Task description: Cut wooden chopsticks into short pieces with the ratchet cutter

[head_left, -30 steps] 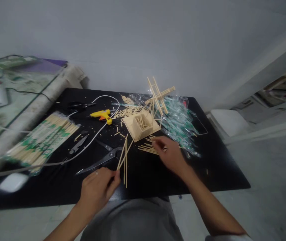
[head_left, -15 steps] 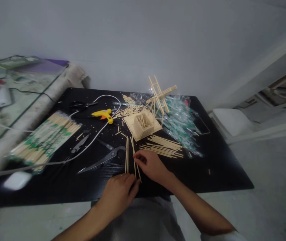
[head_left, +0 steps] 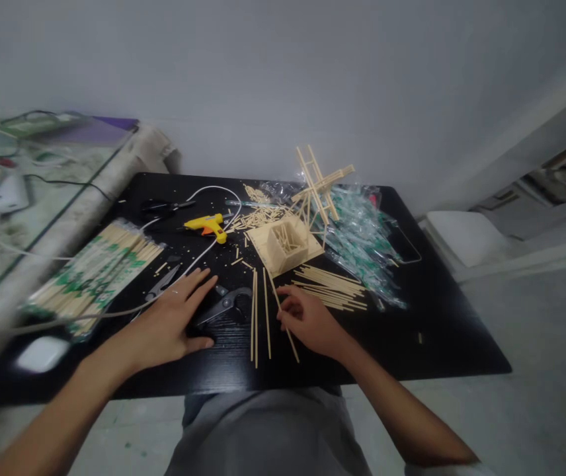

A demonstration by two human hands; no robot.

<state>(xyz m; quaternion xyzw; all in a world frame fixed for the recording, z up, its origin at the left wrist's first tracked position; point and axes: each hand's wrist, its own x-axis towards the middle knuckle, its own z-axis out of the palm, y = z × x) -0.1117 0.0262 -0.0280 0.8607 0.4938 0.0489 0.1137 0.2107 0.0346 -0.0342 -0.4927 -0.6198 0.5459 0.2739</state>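
Note:
My right hand pinches a thin wooden stick near its middle; the stick slants over the black table. Just left of it lie a few more sticks, lined up lengthwise. My left hand, fingers spread, hovers over or rests beside the scissors, partly covering them and a second cutting tool. Beyond the right hand stands a stick-built box on a square base, with short pieces inside it and a crossed stick frame behind.
A yellow glue gun with a white cord lies left of the box. Packed sticks sit at left, loose sticks at right. Plastic wrappers cover the back right, and short offcuts are scattered behind.
My left hand has moved left, away from the sticks, and spread over the scissors. My right hand has shifted slightly right, drawing one stick apart from the others.

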